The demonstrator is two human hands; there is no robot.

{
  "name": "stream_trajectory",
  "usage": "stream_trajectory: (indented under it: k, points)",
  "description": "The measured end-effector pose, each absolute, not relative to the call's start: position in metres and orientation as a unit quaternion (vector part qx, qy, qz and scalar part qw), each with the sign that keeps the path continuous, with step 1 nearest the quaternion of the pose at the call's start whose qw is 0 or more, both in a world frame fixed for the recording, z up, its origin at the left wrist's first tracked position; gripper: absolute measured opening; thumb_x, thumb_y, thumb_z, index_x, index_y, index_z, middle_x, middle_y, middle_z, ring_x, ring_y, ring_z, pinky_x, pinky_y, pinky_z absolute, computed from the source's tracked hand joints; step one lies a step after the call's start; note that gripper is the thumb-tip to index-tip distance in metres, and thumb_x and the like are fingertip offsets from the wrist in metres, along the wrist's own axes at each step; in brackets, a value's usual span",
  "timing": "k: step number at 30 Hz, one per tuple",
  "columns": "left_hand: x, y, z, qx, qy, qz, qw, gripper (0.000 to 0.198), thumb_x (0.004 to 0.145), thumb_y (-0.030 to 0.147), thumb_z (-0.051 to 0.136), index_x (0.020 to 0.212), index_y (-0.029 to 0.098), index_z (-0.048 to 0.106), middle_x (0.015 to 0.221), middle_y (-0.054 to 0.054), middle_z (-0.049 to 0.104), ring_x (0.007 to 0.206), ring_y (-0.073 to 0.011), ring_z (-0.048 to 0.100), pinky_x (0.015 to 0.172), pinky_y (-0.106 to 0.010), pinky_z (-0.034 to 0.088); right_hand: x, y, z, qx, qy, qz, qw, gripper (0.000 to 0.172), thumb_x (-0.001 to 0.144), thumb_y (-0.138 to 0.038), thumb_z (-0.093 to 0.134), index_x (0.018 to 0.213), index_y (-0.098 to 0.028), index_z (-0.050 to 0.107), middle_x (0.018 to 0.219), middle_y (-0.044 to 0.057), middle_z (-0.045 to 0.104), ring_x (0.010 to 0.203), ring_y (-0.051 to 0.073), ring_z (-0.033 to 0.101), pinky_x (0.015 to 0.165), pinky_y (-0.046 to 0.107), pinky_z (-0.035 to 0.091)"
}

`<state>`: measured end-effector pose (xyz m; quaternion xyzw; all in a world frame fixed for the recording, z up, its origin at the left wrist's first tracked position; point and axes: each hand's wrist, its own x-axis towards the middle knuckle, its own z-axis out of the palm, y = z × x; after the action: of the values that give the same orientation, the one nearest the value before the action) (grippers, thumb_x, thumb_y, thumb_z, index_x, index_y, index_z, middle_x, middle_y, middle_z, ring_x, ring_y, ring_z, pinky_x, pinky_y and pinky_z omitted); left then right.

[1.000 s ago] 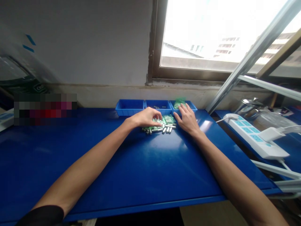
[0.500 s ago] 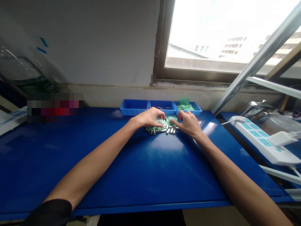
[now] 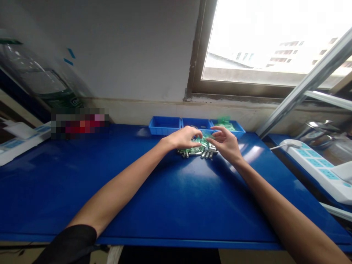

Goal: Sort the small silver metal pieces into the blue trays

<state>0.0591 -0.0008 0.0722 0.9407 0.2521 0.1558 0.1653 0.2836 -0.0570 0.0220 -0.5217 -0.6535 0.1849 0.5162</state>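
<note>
A pile of small silver metal cylinders (image 3: pixel 206 154) mixed with green see-through plastic pieces (image 3: pixel 195 150) lies on the blue table. From the left, my left hand (image 3: pixel 185 138) reaches over the pile, thumb and forefinger curved with a gap between them. My right hand (image 3: pixel 227 143) is on the pile's right side, fingers spread and its thumb beside the green plastic. Some green film (image 3: pixel 205 140) shows between the two hands; whether either hand touches it, I cannot tell. The hands partly cover the pile.
Behind the pile stand three joined blue bins: a left bin (image 3: pixel 165 131), a middle bin (image 3: pixel 188 120) with a few small pieces, and a right bin (image 3: pixel 241 132) with green plastic. White power strips (image 3: pixel 313 161) flank the blue table (image 3: pixel 165 205). A metal frame (image 3: pixel 299 86) slants at right.
The whole view has shifted, so things sit further right. My right hand's fingers have spread more, and green film now shows raised between the hands.
</note>
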Motion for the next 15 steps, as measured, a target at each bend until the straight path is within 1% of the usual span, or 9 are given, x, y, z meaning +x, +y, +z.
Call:
stream_trajectory:
  k: [2,3,5,6,8,11,13,15]
  points:
    - [0.06,-0.001,0.072,0.941,0.249,0.169,0.157,0.042,0.091,0.034,0.071,0.128,0.014,0.069,0.123,-0.014,0.072,0.113,-0.0257,0.068,0.098,-0.033,0.052,0.283,-0.058,0.023,-0.506,-0.641,0.178,0.548,0.043,0.079,-0.053,0.081,0.108,-0.022,0.073,0.089,0.005,0.075,0.078,0.024,0.074,0.075,0.041,0.062]
    - [0.06,-0.001,0.071,0.94,0.246,0.177,0.155,0.044,0.091,0.033,0.071,0.132,0.015,0.067,0.128,-0.014,0.07,0.118,-0.0256,0.066,0.102,-0.033,0.051,0.284,-0.059,0.024,-0.506,-0.638,0.147,0.562,0.036,0.082,-0.05,0.079,0.102,-0.022,0.075,0.092,0.006,0.076,0.081,0.025,0.075,0.079,0.042,0.063]
    - [0.061,-0.001,0.071,0.94,0.238,0.187,0.157,0.049,0.091,0.032,0.071,0.137,0.017,0.064,0.136,-0.014,0.066,0.125,-0.0252,0.063,0.107,-0.033,0.049,0.289,-0.06,0.028,-0.517,-0.634,0.04,0.574,0.024,0.09,-0.044,0.071,0.097,-0.022,0.077,0.098,0.009,0.077,0.09,0.027,0.075,0.087,0.045,0.062]
    - [0.061,-0.001,0.071,0.941,0.234,0.185,0.158,0.049,0.091,0.032,0.071,0.137,0.017,0.064,0.138,-0.014,0.065,0.127,-0.0254,0.062,0.108,-0.033,0.049,0.294,-0.061,0.03,-0.524,-0.633,-0.024,0.57,0.021,0.094,-0.041,0.067,0.098,-0.023,0.077,0.102,0.009,0.078,0.095,0.028,0.075,0.092,0.046,0.061]
    - [0.061,-0.001,0.07,0.945,0.227,0.173,0.158,0.045,0.092,0.033,0.071,0.133,0.016,0.068,0.135,-0.014,0.066,0.125,-0.026,0.063,0.107,-0.034,0.049,0.306,-0.061,0.032,-0.536,-0.637,-0.129,0.54,0.022,0.1,-0.035,0.058,0.102,-0.023,0.077,0.11,0.011,0.077,0.106,0.029,0.073,0.1,0.047,0.057]
    - [0.062,-0.001,0.07,0.951,0.215,0.157,0.156,0.038,0.092,0.034,0.07,0.125,0.015,0.073,0.125,-0.014,0.072,0.118,-0.0265,0.066,0.105,-0.034,0.05,0.326,-0.057,0.03,-0.562,-0.652,-0.19,0.472,0.03,0.104,-0.029,0.046,0.109,-0.023,0.076,0.122,0.012,0.076,0.122,0.029,0.068,0.107,0.047,0.052]
    - [0.063,-0.001,0.07,0.953,0.21,0.155,0.157,0.036,0.092,0.033,0.07,0.124,0.015,0.074,0.125,-0.014,0.073,0.118,-0.0262,0.067,0.105,-0.034,0.051,0.338,-0.052,0.025,-0.591,-0.66,-0.202,0.417,0.035,0.105,-0.027,0.042,0.113,-0.021,0.075,0.118,0.013,0.077,0.128,0.03,0.065,0.109,0.048,0.049]
    - [0.064,-0.002,0.071,0.953,0.209,0.154,0.156,0.035,0.092,0.031,0.069,0.123,0.015,0.074,0.126,-0.014,0.073,0.119,-0.0259,0.067,0.105,-0.034,0.05,0.345,-0.047,0.018,-0.628,-0.664,-0.195,0.356,0.035,0.104,-0.03,0.044,0.116,-0.018,0.075,0.115,0.015,0.078,0.126,0.032,0.065,0.108,0.049,0.048]
